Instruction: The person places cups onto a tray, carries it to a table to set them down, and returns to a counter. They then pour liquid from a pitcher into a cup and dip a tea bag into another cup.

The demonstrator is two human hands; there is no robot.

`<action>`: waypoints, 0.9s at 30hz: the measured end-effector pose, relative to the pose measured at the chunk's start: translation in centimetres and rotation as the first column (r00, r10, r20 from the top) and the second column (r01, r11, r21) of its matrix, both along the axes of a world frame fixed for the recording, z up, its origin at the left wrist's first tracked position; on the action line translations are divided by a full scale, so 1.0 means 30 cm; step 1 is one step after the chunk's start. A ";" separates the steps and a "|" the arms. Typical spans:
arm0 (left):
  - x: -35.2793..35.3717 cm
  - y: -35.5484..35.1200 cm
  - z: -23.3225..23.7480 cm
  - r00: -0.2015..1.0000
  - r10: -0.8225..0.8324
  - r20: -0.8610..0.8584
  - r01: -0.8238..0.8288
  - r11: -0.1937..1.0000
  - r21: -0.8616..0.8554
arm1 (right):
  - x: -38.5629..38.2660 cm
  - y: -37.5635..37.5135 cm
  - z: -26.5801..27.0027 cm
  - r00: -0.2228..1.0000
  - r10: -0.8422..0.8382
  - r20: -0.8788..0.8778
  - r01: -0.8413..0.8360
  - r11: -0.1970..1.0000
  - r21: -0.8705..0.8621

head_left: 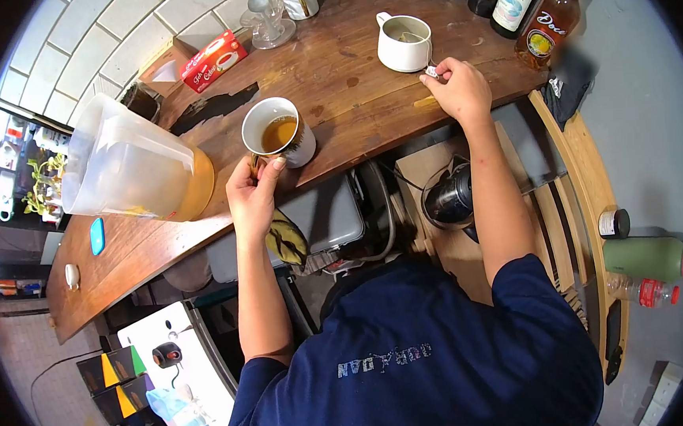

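Observation:
A white cup with a brown-gold pattern (302, 146) stands on the wooden counter (341, 94), with amber liquid inside. My left hand (253, 194) is closed round its handle. Farther right, a plain white mug (403, 54) holds some liquid, and a string hangs over its rim. The small tag (431, 71) at the end of the string is pinched between the fingers of my right hand (460, 90), just beside the mug.
A large clear pitcher (128, 164) with orange liquid at its base is left of the cup. Behind lie a red tea box (214, 61) and a glass dish (269, 32). Bottles, one amber (548, 24), line the back right. A blue object (98, 236) lies at left.

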State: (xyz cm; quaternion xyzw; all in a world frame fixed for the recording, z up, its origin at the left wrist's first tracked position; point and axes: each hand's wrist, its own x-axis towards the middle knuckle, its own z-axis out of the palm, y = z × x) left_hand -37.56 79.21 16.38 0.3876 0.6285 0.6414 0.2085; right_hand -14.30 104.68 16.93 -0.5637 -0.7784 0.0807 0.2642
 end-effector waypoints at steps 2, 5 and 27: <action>-0.011 0.009 -0.004 1.000 0.016 0.005 -0.016 1.000 -0.026 | -0.004 -0.004 0.003 1.000 0.016 -0.014 -0.016 1.000 -0.004; -0.018 0.013 0.009 1.000 0.013 -0.008 -0.013 0.999 -0.053 | -0.016 -0.007 0.000 0.998 0.015 -0.060 -0.015 1.000 0.002; -0.069 0.022 -0.013 0.996 -0.064 0.056 0.067 0.996 -0.056 | -0.091 0.106 0.306 0.628 0.317 -0.711 -0.497 0.866 -0.053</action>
